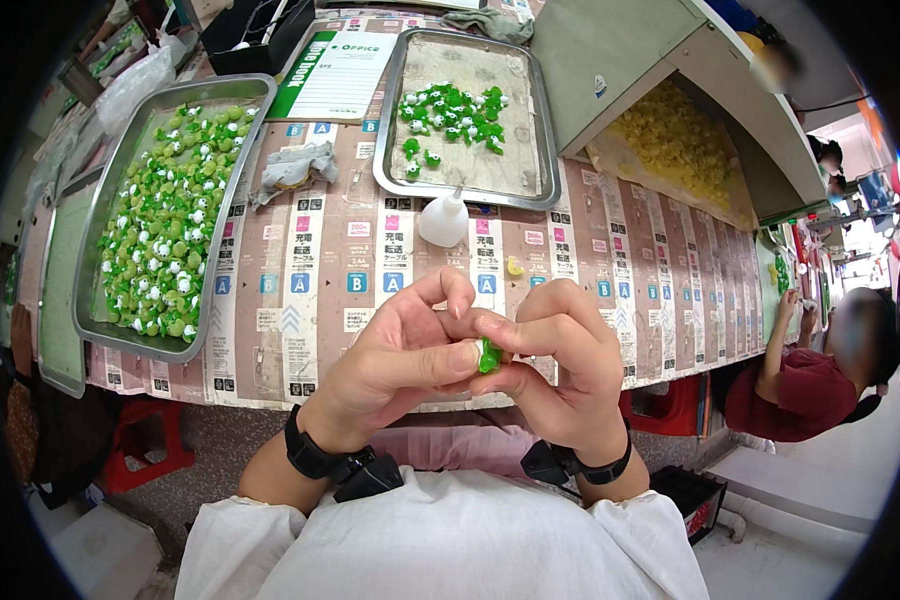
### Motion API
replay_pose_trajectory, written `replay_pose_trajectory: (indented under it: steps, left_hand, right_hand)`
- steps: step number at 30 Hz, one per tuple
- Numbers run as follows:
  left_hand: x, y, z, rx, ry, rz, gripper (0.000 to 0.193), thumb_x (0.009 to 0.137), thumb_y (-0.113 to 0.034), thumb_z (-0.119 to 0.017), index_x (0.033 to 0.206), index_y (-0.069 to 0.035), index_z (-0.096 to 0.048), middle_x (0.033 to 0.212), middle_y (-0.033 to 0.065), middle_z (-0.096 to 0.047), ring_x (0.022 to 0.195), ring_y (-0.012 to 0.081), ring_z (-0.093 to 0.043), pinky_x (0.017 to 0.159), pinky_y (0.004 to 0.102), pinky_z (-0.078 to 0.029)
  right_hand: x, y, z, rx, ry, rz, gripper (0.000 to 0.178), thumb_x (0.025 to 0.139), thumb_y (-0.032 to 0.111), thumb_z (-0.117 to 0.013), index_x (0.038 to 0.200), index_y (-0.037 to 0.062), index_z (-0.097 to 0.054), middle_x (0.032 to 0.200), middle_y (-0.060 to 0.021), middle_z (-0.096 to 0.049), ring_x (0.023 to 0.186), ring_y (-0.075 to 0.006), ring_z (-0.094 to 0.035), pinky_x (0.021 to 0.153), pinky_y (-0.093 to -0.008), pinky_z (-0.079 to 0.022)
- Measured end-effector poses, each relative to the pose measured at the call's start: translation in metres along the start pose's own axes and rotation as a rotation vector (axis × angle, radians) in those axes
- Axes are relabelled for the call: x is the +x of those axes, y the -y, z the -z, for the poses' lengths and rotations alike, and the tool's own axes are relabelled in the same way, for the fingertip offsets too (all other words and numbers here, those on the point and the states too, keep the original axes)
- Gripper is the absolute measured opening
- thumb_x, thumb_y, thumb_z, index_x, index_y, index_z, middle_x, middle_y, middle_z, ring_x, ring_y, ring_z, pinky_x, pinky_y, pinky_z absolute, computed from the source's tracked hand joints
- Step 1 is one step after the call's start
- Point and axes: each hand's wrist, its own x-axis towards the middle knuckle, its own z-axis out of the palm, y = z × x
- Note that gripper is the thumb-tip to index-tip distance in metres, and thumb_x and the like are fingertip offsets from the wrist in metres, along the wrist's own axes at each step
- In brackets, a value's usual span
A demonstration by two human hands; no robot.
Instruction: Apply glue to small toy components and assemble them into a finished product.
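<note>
Just above the table's near edge, my left hand and my right hand meet at a small green plastic figure. Thumb and fingertips of both hands pinch it, so most of its shape is hidden. Behind my hands stands a small white squeeze bottle with a thin nozzle. A little yellow piece lies on the table right of the bottle. Farther back, a metal tray holds a loose group of green figures with white parts.
At the left a larger metal tray is full of green and white figures. A crumpled grey cloth, a notebook and a black box lie between. Yellow pieces sit under a grey cabinet. A person works at the right.
</note>
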Motion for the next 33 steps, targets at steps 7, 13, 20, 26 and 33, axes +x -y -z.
replay_pose_trajectory:
  steps: [7, 13, 20, 26, 33]
  left_hand:
    - [0.001, 0.001, -0.006, 0.041, -0.018, -0.024, 0.024, 0.082, 0.000, -0.059, 0.094, -0.012, -0.043, 0.099, 0.0047, -0.057, 0.085, 0.0093, -0.055, 0.067, 0.0199, -0.041]
    - [0.002, -0.003, -0.002, 0.063, -0.027, -0.013, 0.022, 0.082, -0.001, -0.059, 0.092, -0.012, -0.044, 0.099, 0.0046, -0.057, 0.088, 0.0093, -0.054, 0.069, 0.0206, -0.041]
    - [0.018, -0.022, -0.013, 0.346, -0.043, -0.239, 0.028, 0.083, -0.004, -0.059, 0.108, -0.007, -0.046, 0.104, 0.0062, -0.055, 0.095, 0.0125, -0.054, 0.081, 0.0247, -0.044]
    - [0.015, -0.030, -0.018, 0.547, 0.056, -0.460, 0.022, 0.080, 0.006, -0.058, 0.101, 0.000, -0.055, 0.107, 0.0119, -0.055, 0.100, 0.0171, -0.054, 0.088, 0.0294, -0.044]
    - [0.008, -0.026, -0.036, 0.694, -0.086, -0.636, 0.020, 0.075, 0.010, -0.063, 0.092, 0.001, -0.059, 0.100, 0.0169, -0.057, 0.095, 0.0212, -0.058, 0.080, 0.0284, -0.050]
  right_hand:
    - [0.001, 0.006, 0.000, 0.059, -0.045, -0.014, 0.032, 0.061, 0.008, -0.075, 0.089, 0.0018, -0.062, 0.069, -0.0044, -0.050, 0.062, -0.0173, -0.047, 0.058, -0.0294, -0.034]
    - [0.006, 0.005, -0.001, 0.039, -0.037, -0.006, 0.032, 0.063, 0.005, -0.074, 0.092, 0.0017, -0.062, 0.072, -0.0053, -0.052, 0.065, -0.0179, -0.050, 0.059, -0.0283, -0.038]
    - [0.028, 0.006, 0.003, -0.028, -0.159, 0.004, 0.037, 0.067, 0.006, -0.074, 0.101, 0.0045, -0.060, 0.082, -0.0060, -0.057, 0.070, -0.0175, -0.054, 0.062, -0.0271, -0.043]
    - [0.029, 0.012, -0.001, -0.124, -0.332, 0.100, 0.031, 0.066, 0.008, -0.075, 0.095, 0.0071, -0.062, 0.079, -0.0037, -0.059, 0.068, -0.0178, -0.053, 0.062, -0.0274, -0.040]
    - [0.027, 0.011, 0.003, -0.205, -0.287, 0.231, 0.032, 0.063, 0.007, -0.075, 0.093, 0.0073, -0.064, 0.074, -0.0001, -0.056, 0.064, -0.0137, -0.049, 0.059, -0.0279, -0.032]
